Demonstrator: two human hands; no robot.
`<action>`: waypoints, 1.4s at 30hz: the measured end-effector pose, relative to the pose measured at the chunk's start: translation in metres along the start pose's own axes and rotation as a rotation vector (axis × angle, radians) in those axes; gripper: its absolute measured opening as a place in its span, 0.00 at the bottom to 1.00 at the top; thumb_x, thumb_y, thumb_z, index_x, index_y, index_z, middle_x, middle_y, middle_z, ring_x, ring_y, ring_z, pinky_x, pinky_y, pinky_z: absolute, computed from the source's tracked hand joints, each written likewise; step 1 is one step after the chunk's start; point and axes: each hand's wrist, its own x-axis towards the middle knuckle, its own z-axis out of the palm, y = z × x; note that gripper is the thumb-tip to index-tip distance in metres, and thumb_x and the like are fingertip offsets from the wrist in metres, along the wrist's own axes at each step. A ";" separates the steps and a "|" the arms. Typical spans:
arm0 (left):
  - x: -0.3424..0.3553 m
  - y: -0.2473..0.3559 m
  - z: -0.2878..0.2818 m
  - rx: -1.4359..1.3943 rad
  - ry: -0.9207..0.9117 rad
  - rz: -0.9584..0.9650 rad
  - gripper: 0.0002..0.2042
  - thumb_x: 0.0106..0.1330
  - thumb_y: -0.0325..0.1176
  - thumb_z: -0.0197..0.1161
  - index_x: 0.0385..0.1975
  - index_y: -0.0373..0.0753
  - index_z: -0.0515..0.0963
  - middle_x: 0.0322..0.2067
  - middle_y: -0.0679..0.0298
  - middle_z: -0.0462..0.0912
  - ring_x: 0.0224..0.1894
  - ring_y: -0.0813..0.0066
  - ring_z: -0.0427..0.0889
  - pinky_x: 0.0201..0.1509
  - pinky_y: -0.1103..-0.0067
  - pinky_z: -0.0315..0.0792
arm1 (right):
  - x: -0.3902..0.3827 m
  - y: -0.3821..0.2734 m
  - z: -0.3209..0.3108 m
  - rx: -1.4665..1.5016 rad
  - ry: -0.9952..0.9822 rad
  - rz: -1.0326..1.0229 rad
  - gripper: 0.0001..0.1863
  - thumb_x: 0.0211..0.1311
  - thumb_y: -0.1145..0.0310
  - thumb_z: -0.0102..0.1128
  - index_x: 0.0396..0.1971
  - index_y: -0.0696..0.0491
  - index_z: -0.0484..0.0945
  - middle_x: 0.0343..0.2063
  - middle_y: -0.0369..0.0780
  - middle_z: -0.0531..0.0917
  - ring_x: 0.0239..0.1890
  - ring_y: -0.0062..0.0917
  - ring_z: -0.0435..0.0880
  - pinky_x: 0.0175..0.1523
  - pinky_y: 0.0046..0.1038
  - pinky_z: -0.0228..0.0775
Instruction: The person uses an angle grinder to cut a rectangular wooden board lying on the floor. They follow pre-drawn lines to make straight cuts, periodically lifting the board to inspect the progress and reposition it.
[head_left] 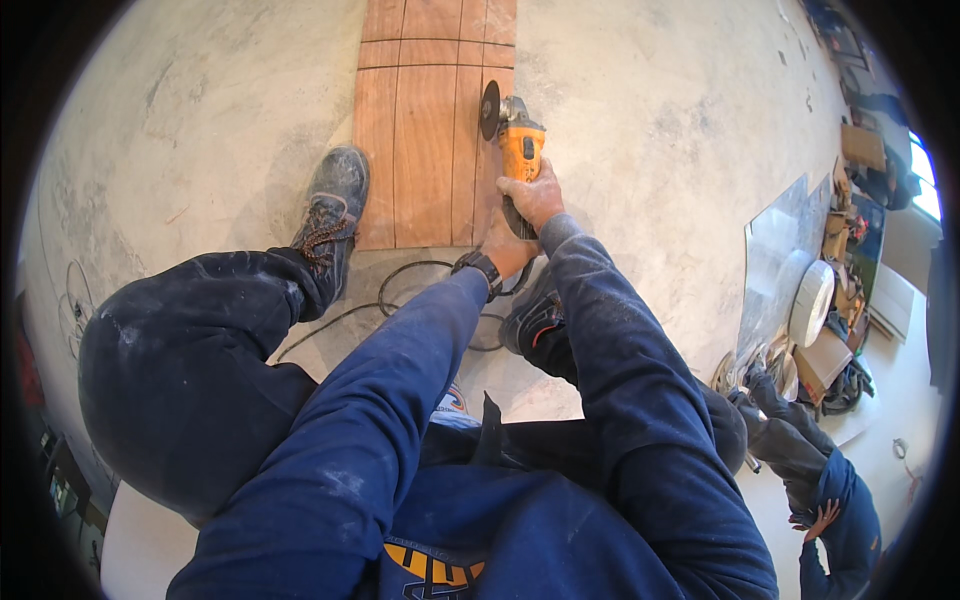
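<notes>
Both my hands are closed around an orange angle grinder point(521, 150) with a dark disc point(490, 110) at its head. My right hand point(537, 195) wraps the orange body from the right. Behind it, my left hand point(507, 246), with a dark watch at the wrist, grips the rear end of the tool. The disc stands on edge at the right side of a reddish-brown wooden board point(425, 150) marked with dark straight lines. Whether the disc touches the wood I cannot tell. The board lies flat on the floor, its near end between my feet.
A black cord point(385, 300) loops over the floor below the board. My left boot point(335, 195) is beside the board's near left corner. At the right, another person point(835, 500) in dark clothes is near a transparent sheet point(775, 260), a white roll point(811, 303) and cardboard point(822, 360).
</notes>
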 end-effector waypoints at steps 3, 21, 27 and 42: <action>-0.021 0.025 -0.004 -0.077 0.137 0.007 0.38 0.49 0.33 0.82 0.57 0.27 0.67 0.51 0.47 0.82 0.55 0.55 0.84 0.57 0.67 0.79 | 0.000 0.007 0.003 0.015 0.016 0.004 0.42 0.44 0.57 0.78 0.59 0.61 0.70 0.48 0.52 0.84 0.50 0.39 0.86 0.56 0.34 0.79; -0.035 0.014 0.001 -0.092 0.079 0.075 0.37 0.51 0.33 0.80 0.60 0.30 0.68 0.52 0.48 0.83 0.55 0.56 0.84 0.58 0.68 0.78 | -0.029 0.006 -0.003 -0.004 0.042 -0.033 0.44 0.44 0.61 0.78 0.63 0.59 0.68 0.50 0.50 0.84 0.51 0.39 0.86 0.57 0.35 0.78; -0.032 0.001 0.009 -0.061 0.126 0.072 0.37 0.51 0.33 0.80 0.59 0.31 0.68 0.51 0.48 0.83 0.54 0.55 0.84 0.58 0.67 0.78 | -0.031 0.010 -0.003 -0.008 0.033 -0.032 0.44 0.45 0.62 0.78 0.64 0.59 0.68 0.50 0.49 0.85 0.51 0.38 0.86 0.58 0.35 0.78; -0.058 0.019 0.000 0.028 -0.079 0.013 0.40 0.48 0.40 0.82 0.59 0.31 0.70 0.65 0.48 0.74 0.64 0.52 0.76 0.67 0.68 0.72 | -0.051 0.021 -0.008 0.322 0.008 0.014 0.33 0.47 0.72 0.74 0.57 0.57 0.73 0.42 0.41 0.85 0.41 0.27 0.86 0.47 0.30 0.81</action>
